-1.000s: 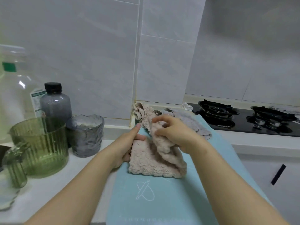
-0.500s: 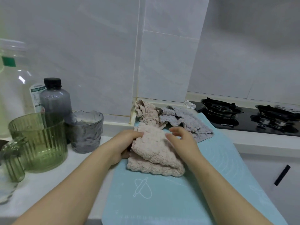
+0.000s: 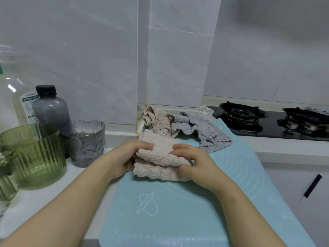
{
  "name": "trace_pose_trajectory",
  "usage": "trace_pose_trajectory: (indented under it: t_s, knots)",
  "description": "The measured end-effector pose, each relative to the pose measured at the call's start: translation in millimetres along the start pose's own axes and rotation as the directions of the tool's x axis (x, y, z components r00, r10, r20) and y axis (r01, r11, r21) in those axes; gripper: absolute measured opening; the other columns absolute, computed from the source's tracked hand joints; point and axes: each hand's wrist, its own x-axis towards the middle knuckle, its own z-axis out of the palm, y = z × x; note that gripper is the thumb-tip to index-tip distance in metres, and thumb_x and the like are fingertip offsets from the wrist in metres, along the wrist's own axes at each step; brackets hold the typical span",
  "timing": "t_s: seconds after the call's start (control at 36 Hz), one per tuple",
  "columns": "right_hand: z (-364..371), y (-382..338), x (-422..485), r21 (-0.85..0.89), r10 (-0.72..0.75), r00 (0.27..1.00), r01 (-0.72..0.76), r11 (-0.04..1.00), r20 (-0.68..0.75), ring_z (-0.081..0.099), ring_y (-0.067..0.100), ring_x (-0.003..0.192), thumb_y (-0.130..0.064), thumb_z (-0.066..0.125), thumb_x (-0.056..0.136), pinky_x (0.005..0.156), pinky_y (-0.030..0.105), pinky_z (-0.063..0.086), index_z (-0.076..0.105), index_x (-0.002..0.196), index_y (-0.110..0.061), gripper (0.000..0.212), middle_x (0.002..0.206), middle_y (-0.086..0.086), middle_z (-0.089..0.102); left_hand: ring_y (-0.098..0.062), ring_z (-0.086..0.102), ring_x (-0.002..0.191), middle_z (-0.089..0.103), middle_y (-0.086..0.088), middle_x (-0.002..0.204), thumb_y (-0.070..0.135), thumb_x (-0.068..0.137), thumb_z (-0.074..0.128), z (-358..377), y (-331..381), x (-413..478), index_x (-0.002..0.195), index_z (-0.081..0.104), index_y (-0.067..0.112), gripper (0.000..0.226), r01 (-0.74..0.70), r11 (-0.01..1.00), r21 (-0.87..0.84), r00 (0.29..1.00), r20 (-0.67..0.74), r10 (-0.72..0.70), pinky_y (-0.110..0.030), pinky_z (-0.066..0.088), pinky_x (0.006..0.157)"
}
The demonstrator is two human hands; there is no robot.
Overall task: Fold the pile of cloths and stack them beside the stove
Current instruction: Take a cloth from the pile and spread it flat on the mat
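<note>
Both hands work one half-folded pink cloth (image 3: 160, 158) on the blue mat (image 3: 178, 214). The left hand (image 3: 127, 157) curls its fingers round the 9 o'clock edge, and the right hand (image 3: 197, 164) pinches the 3 o'clock edge with bent fingers. Unfolded cloths (image 3: 201, 129) lie bunched at 12 o'clock, with the stove (image 3: 267, 122) at 2 o'clock.

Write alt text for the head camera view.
The left hand and right hand grip a partly folded pink cloth on a light blue mat. Behind it lie a crumpled pink cloth and a grey cloth; a black gas stove stands to the right, a green glass and a grey glass to the left.
</note>
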Motion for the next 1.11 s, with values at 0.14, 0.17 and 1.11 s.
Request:
trace_pose_trajectory:
  t_s: [0.14,0.17,1.11]
  knots:
    - [-1,-3,-3,-0.025,0.004,0.995,-0.006,1.000,-0.098,0.047,0.005,0.106,-0.004,0.057,0.072,0.083,-0.003,0.027,0.074,0.093,-0.019,0.030,0.094,-0.028,0.055,-0.026,0.067,0.088,0.071,-0.011,0.096,0.000,0.083,0.060,2,0,0,0.100,0.063,0.010,0.020,-0.052,0.997,0.064,0.997,-0.061,0.056,-0.033,0.054,0.077]
    - [-1,-3,-3,-0.027,0.005,0.996,-0.007,1.000,-0.094,0.047,0.007,0.105,-0.010,0.056,0.069,0.082,-0.002,0.028,0.072,0.088,-0.024,0.028,0.092,-0.027,0.056,-0.025,0.067,0.087,0.072,-0.009,0.093,0.000,0.082,0.062,2,-1,0,0.099,0.063,0.011,0.019,-0.060,0.994,0.087,0.996,-0.057,0.065,-0.032,0.054,0.075]
    - [16,0,14,-0.415,0.377,0.914,-0.288,0.863,0.150,-0.002,0.011,0.146,-0.038,0.031,0.096,0.116,0.040,-0.001,0.015,0.149,-0.024,0.058,0.159,-0.005,0.001,-0.005,-0.006,0.143,-0.002,0.008,0.157,0.048,0.098,0.025,9,-12,-6,0.149,0.008,0.025,0.058,-0.050,0.036,0.998,0.997,0.048,0.055,-0.038,-0.011,0.115]
